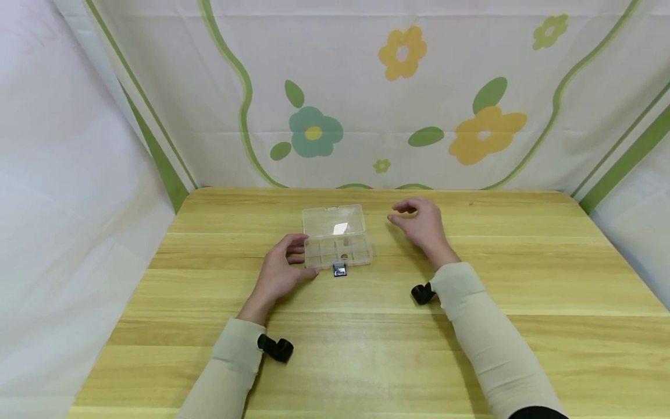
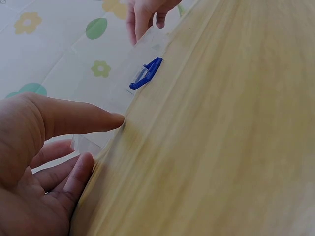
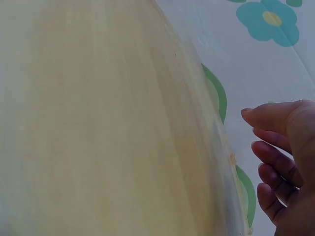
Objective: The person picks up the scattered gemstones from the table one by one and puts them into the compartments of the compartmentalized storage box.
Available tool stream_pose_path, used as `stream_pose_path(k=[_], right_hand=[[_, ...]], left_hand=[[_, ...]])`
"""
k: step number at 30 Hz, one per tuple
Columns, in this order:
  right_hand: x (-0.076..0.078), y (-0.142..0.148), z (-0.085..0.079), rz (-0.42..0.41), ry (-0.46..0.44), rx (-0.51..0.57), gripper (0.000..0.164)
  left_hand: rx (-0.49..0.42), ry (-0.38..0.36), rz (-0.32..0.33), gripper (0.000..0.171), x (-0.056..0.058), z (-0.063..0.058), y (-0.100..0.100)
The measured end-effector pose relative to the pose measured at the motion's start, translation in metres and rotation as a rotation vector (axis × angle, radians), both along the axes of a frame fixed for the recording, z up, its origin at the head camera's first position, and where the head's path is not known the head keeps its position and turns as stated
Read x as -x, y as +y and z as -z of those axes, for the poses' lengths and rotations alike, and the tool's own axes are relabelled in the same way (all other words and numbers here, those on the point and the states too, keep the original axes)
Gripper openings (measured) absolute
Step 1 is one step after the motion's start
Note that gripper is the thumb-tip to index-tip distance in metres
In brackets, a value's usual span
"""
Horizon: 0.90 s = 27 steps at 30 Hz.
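Observation:
A clear plastic compartment box (image 1: pixel 314 254) lies on the table with its transparent lid (image 1: pixel 324 221) swung back toward the far edge. On its front side is a blue latch (image 1: pixel 339 269), seen more closely as a blue clip (image 2: pixel 147 73) in the left wrist view. My left hand (image 1: pixel 282 267) holds the box's left end, thumb along the front corner and fingers at the side. A small brownish item (image 1: pixel 344 256) shows inside one compartment. To the right of the box, my right hand (image 1: pixel 421 224) hovers with fingers loosely bent and nothing in them.
The light wooden table (image 1: pixel 366 349) ends at a flower-printed curtain (image 1: pixel 366 105) behind it. White cloth (image 1: pixel 68 203) hangs on the left. A small black camera is strapped at each sleeve cuff.

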State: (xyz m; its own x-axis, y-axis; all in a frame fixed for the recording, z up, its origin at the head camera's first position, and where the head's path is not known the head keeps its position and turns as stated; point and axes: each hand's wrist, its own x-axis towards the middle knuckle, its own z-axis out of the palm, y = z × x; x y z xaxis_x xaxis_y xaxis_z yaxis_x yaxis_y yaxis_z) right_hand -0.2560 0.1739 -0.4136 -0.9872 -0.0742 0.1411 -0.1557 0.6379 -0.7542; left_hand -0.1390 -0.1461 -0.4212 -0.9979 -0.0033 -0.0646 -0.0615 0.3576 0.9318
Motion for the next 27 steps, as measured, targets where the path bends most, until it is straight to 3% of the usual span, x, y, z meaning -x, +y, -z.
stream_pose_path(k=[15,27], right_hand=[[0.012,0.012,0.006,0.029,-0.047,-0.038,0.04],[0.023,0.009,0.006,0.055,-0.133,-0.02,0.037]], left_hand=[[0.01,0.001,0.001,0.077,-0.001,-0.001,0.001],[0.003,0.001,-0.001,0.077,-0.001,-0.001,0.0]])
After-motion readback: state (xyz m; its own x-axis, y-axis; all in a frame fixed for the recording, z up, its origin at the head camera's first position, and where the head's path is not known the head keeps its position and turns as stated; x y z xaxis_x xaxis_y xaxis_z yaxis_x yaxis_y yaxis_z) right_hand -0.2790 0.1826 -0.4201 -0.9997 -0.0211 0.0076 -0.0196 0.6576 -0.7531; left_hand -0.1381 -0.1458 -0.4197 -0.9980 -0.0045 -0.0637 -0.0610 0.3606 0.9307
